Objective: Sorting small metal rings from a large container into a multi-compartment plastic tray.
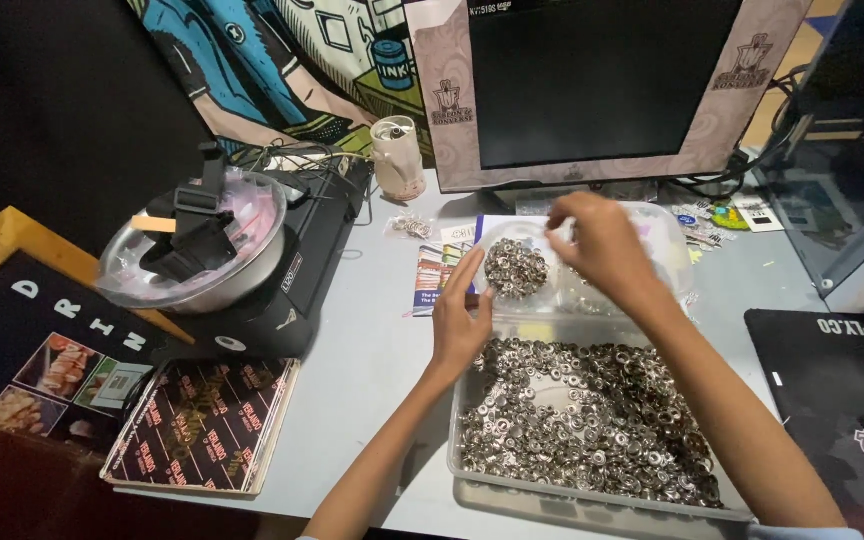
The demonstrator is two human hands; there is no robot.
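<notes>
My left hand point(460, 318) grips the near rim of a small clear round cup point(517, 268) filled with small silver metal rings. My right hand point(602, 240) holds the cup's far right rim from above, fingers curled over it. The cup is held above the far end of a clear rectangular plastic tray point(472, 470) that lies on the grey desk and holds several more of the same silver rings point(592, 410). A second clear container point(667, 245) sits behind my right hand, partly hidden.
A dark monitor point(602, 80) stands at the back. A metal bowl point(192, 250) covered in clear film rests on a black device at the left, beside a white cup point(397, 155). Printed boards point(202, 420) lie at the left, a black mat point(842, 400) at the right.
</notes>
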